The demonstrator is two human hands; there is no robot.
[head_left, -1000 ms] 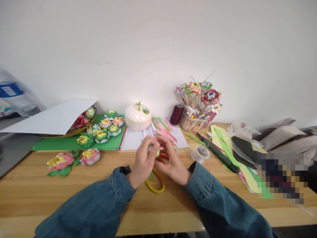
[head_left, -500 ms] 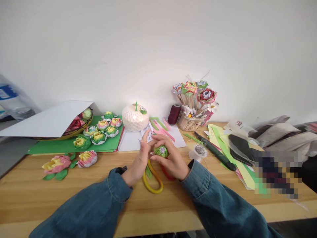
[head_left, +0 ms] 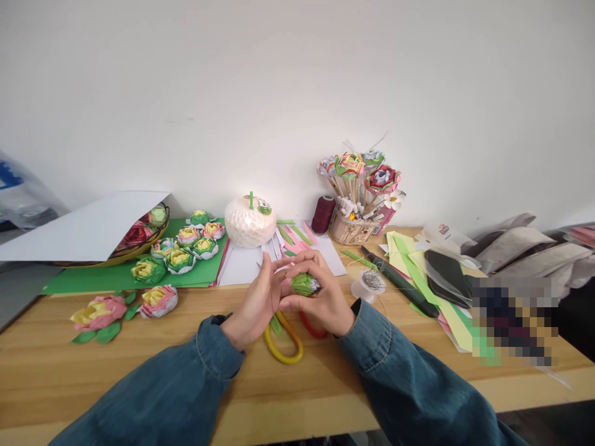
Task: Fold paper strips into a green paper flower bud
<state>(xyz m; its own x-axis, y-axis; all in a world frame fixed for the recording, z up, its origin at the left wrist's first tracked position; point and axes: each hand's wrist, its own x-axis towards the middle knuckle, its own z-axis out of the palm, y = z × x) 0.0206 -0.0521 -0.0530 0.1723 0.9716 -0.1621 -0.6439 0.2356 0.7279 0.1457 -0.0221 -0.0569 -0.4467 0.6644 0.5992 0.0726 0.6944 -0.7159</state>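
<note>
My right hand point(head_left: 320, 300) holds a small green folded paper flower point(head_left: 304, 284) between thumb and fingers, a little above the wooden table point(head_left: 139, 359). My left hand point(head_left: 255, 303) is beside it with the fingers spread and upright, the fingertips touching the right hand's fingers near the flower. Under both hands lie scissors with a yellow handle point(head_left: 282, 339) and a red handle point(head_left: 310, 327). Both arms wear blue denim sleeves.
Several finished paper flowers point(head_left: 179, 257) sit on green card at the left, two more point(head_left: 100, 311) on bare wood. A white round lamp point(head_left: 250, 221), a maroon thread spool point(head_left: 322, 214), a basket of flowers on sticks point(head_left: 356, 186), a clear spool point(head_left: 369, 282) and coloured paper sheets point(head_left: 418, 266) stand behind and right.
The flower passed from both hands together into the right hand alone. My left hand opened and its fingers lifted away. The view drifted slightly right.
</note>
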